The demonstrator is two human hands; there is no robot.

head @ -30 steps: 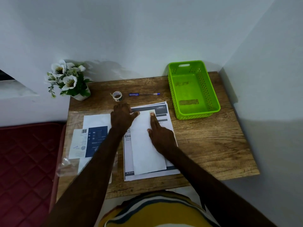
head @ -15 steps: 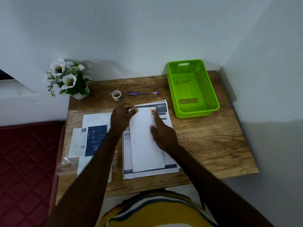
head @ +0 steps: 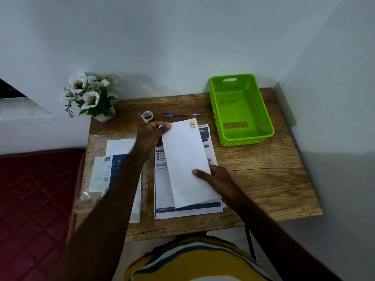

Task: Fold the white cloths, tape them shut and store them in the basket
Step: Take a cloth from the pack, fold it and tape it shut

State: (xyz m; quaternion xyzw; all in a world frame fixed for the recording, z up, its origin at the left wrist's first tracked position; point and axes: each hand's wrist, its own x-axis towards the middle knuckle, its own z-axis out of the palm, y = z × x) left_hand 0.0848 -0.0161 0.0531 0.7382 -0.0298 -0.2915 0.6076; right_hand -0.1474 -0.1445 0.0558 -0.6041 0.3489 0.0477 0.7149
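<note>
Left hand (head: 151, 132) pinching folded white sheet (head: 186, 159) top, right hand (head: 216, 176) gripping its edge

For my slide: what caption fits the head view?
Both hands hold a folded white sheet near the green basket.

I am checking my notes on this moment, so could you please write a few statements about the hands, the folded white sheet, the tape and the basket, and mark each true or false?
1. The left hand pinches the far corner of the folded white sheet. True.
2. The right hand holds the tape roll. False: it grips the sheet's right edge, thumb on top; the tape roll sits on the table, untouched.
3. The green basket already holds a folded sheet. False: no sheet lies in it.
4. A pen lies between the tape roll and the basket. True.
5. The flower pot stands beside the basket. False: it stands at the table's far left corner, the basket at the far right.
</note>
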